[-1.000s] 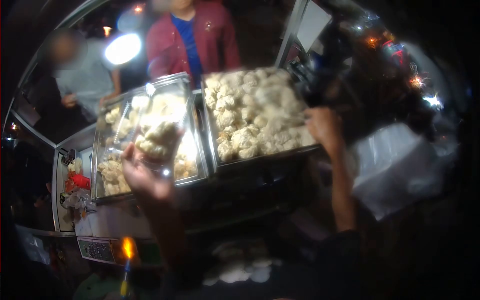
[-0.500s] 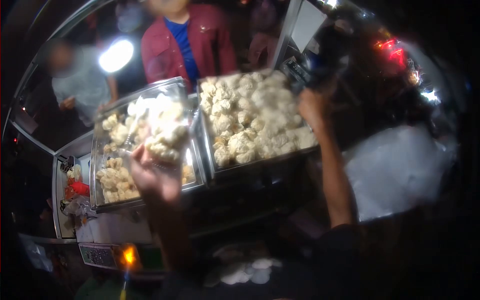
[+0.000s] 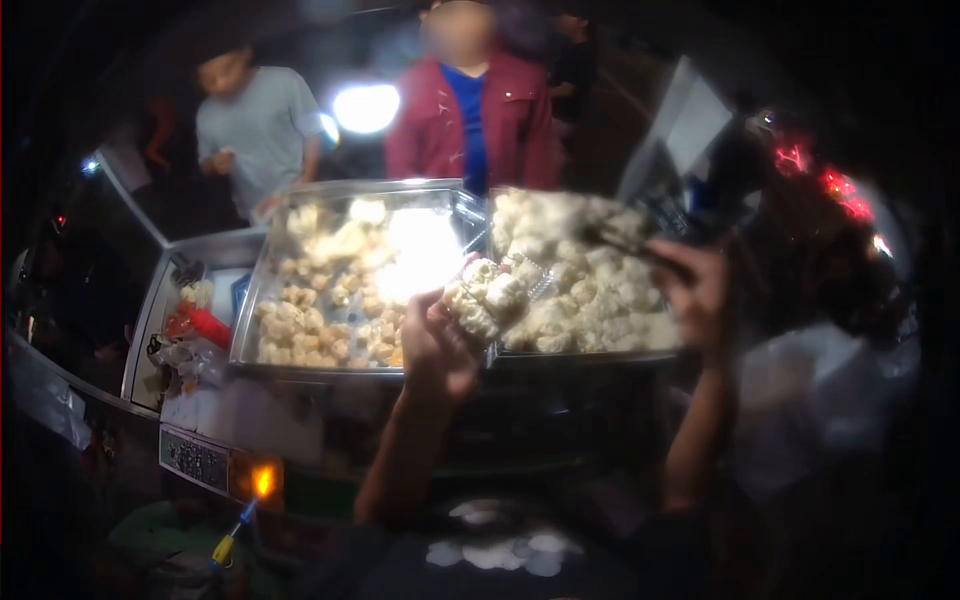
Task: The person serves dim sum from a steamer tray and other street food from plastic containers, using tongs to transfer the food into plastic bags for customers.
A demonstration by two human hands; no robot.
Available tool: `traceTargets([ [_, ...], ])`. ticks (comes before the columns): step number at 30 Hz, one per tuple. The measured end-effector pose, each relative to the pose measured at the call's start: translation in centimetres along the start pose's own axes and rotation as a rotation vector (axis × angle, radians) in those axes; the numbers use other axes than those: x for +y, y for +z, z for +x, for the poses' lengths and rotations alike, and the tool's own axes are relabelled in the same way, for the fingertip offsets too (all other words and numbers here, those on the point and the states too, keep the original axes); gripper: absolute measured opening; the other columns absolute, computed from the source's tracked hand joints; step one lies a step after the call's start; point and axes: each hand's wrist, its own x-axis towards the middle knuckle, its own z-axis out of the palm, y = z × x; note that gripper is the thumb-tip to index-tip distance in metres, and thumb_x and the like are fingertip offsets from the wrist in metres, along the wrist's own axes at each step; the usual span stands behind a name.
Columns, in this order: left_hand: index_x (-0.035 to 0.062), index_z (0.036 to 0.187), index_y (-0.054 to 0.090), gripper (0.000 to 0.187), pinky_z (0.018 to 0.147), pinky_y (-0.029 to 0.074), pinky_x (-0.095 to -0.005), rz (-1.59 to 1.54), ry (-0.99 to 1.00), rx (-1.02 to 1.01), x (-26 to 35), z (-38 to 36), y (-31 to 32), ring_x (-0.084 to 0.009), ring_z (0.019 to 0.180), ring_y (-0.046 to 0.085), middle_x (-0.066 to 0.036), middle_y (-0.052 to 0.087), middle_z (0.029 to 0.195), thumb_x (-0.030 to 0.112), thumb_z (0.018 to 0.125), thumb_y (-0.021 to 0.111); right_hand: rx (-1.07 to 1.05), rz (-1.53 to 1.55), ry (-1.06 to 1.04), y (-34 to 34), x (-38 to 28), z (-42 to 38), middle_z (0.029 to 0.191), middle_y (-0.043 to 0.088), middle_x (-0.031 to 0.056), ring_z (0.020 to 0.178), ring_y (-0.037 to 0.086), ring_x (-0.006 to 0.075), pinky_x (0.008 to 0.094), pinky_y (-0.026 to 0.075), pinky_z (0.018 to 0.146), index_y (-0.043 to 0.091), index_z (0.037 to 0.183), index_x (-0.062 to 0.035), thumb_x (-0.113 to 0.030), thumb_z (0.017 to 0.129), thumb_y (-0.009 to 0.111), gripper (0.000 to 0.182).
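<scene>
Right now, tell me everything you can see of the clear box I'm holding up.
The box is see-through and looks like thin plastic, with a ridged edge catching light on its right. Pale, crinkled dumplings are bunched in it. Your left grip supports it from its left and lower side. In this view it is in front of where the left tray and right tray meet. Blur hides its exact tilt.

Open air lies above the pale dumpling heap (image 3: 580, 318) between the clear plastic pack of dumplings (image 3: 488, 298) in the left hand (image 3: 437, 348) and the right hand (image 3: 700, 288), whose dark utensil (image 3: 638, 246) blocks the far side, while glossy transparent cover (image 3: 418, 250) bars the left.
</scene>
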Motion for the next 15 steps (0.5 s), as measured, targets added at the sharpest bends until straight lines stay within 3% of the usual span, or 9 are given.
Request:
traceTargets([
  [3, -0.0067, 0.143, 0.032, 0.061, 0.108, 0.04, -0.0588, 0.005, 0.01, -0.009, 0.0, -1.1, -0.3, -0.0446, 0.126, 0.05, -0.028, 0.051, 0.134, 0.031, 0.095, 0.031, -0.066, -0.155, -0.062, 2.9, -3.6, -1.2, 0.096, 0.072, 0.0185, 0.084, 0.07, 0.0325, 0.0374, 0.054, 0.074, 0.074, 0.102, -0.0032, -0.008, 0.081, 0.071, 0.022],
  [4, -0.0048, 0.14, 0.039, 0.056, 0.105, 0.044, -0.0505, -0.066, 0.008, 0.017, 0.1, -1.5, -0.2, -0.0373, 0.12, 0.054, -0.023, 0.055, 0.129, 0.029, 0.096, 0.035, -0.094, -0.234, -0.166, 3.6, -4.0, -1.6, 0.091, 0.071, 0.0161, 0.082, 0.069, 0.0337, 0.039, 0.053, 0.072, 0.074, 0.099, -0.0042, -0.007, 0.079, 0.071, 0.021],
  [5, -0.0029, 0.136, 0.046, 0.051, 0.102, 0.047, -0.0422, -0.138, 0.006, 0.045, 0.3, -2.0, -0.2, -0.03, 0.115, 0.058, -0.018, 0.059, 0.125, 0.027, 0.096, 0.039, -0.107, -0.227, -0.183, 4.3, -3.9, -2.2, 0.091, 0.071, 0.0161, 0.082, 0.069, 0.0337, 0.039, 0.053, 0.072, 0.074, 0.099, -0.0042, -0.007, 0.079, 0.071, 0.021],
  [6, -0.0019, 0.141, 0.043, 0.055, 0.105, 0.045, -0.0453, -0.146, 0.017, 0.027, 0.6, -2.4, -0.3, -0.0334, 0.119, 0.056, -0.02, 0.056, 0.13, 0.029, 0.095, 0.036, -0.063, -0.329, -0.288, 5.1, -3.6, -3.0, 0.089, 0.07, 0.0145, 0.081, 0.068, 0.0325, 0.0396, 0.053, 0.071, 0.073, 0.101, -0.0047, -0.007, 0.078, 0.071, 0.023],
  [8, -0.0011, 0.143, 0.04, 0.057, 0.106, 0.044, -0.0469, -0.126, 0.075, 0.014, 1.2, -3.5, -0.5, -0.0347, 0.121, 0.055, -0.021, 0.054, 0.133, 0.029, 0.095, 0.035, -0.163, -0.414, -0.244, 5.5, -5.9, -3.1, 0.085, 0.066, 0.0106, 0.078, 0.066, 0.0303, 0.0408, 0.05, 0.067, 0.069, 0.109, -0.0053, -0.006, 0.077, 0.072, 0.032],
  [10, 0.0021, 0.149, 0.034, 0.062, 0.106, 0.045, -0.0513, -0.103, 0.12, 0.007, 2.1, -4.4, -1.3, -0.0371, 0.123, 0.054, -0.023, 0.049, 0.14, 0.031, 0.095, 0.033, -0.2, -0.382, -0.231, 5.4, -7.5, -2.7, 0.085, 0.066, 0.01, 0.078, 0.066, 0.0296, 0.0399, 0.05, 0.068, 0.069, 0.11, -0.0048, -0.006, 0.076, 0.073, 0.034],
  [13, 0.003, 0.148, 0.036, 0.061, 0.102, 0.048, -0.0528, -0.165, 0.18, 0.047, 3.3, -6.2, -2.4, -0.0362, 0.122, 0.055, -0.023, 0.05, 0.14, 0.031, 0.094, 0.034, -0.271, -0.249, -0.219, 5.9, -8.0, -1.4, 0.084, 0.066, 0.0097, 0.075, 0.066, 0.0249, 0.0354, 0.05, 0.068, 0.069, 0.113, -0.0039, -0.006, 0.078, 0.071, 0.035],
  [15, 0.0043, 0.148, 0.036, 0.061, 0.108, 0.043, -0.0547, -0.141, 0.219, 0.004, 4.4, -7.6, -4.4, -0.0358, 0.127, 0.051, -0.021, 0.048, 0.141, 0.034, 0.095, 0.039, -0.311, -0.131, -0.149, 6.4, -9.2, 0.1, 0.085, 0.067, 0.0102, 0.072, 0.067, 0.0228, 0.0341, 0.05, 0.067, 0.068, 0.116, -0.0035, -0.006, 0.078, 0.071, 0.038],
])
